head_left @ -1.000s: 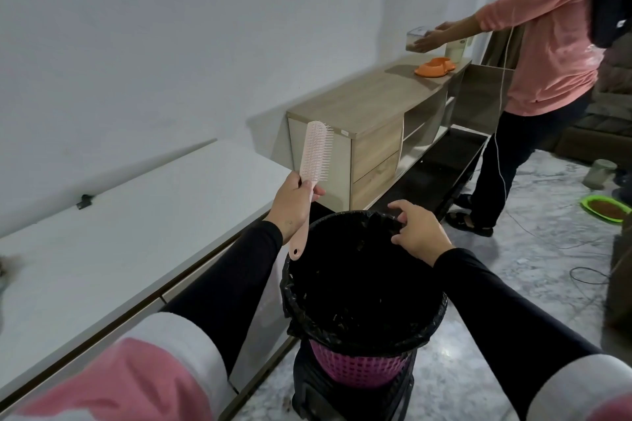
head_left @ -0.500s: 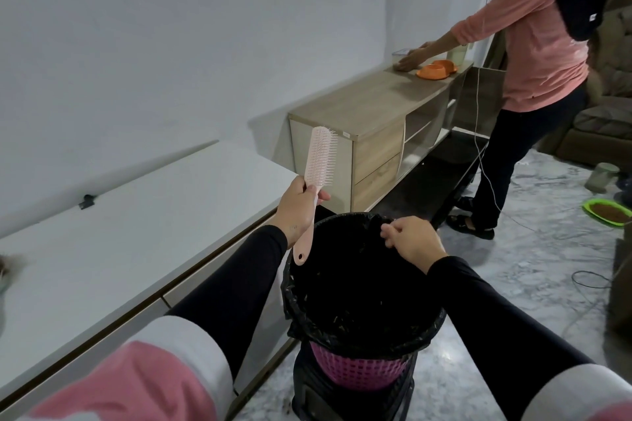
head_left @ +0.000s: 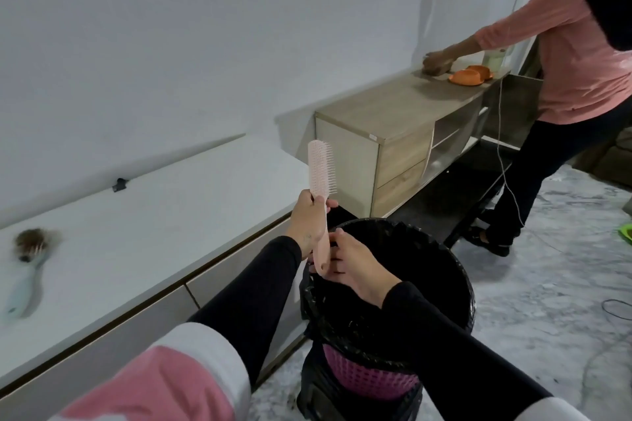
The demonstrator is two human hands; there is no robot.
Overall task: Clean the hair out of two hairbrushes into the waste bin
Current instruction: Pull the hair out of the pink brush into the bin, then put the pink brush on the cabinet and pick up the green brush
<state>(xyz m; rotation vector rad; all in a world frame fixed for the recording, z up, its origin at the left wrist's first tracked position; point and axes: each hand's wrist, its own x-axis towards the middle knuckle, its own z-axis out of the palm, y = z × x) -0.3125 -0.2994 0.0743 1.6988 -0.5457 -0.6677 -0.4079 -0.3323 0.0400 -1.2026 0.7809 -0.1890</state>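
Observation:
My left hand (head_left: 309,222) grips a pale pink hairbrush (head_left: 320,170) by its handle, holding it upright with the bristles facing right, over the left rim of the waste bin (head_left: 455,270). The bin is pink plastic, lined with a black bag. My right hand (head_left: 355,265) is over the bin, its fingers touching the lower end of the pink handle. A second brush (head_left: 25,267), light blue with a clump of brown hair in its bristles, lies on the white countertop (head_left: 136,236) at the far left.
Another person in a pink top (head_left: 578,55) stands at the right, one hand on a wooden cabinet (head_left: 393,120) that carries an orange dish (head_left: 470,74). A white cable hangs down beside them. A green dish (head_left: 626,232) lies on the marble floor.
My right hand has moved left from the bin's far rim to the end of the pink brush's handle. The view has shifted, so the blue brush now shows on the counter.

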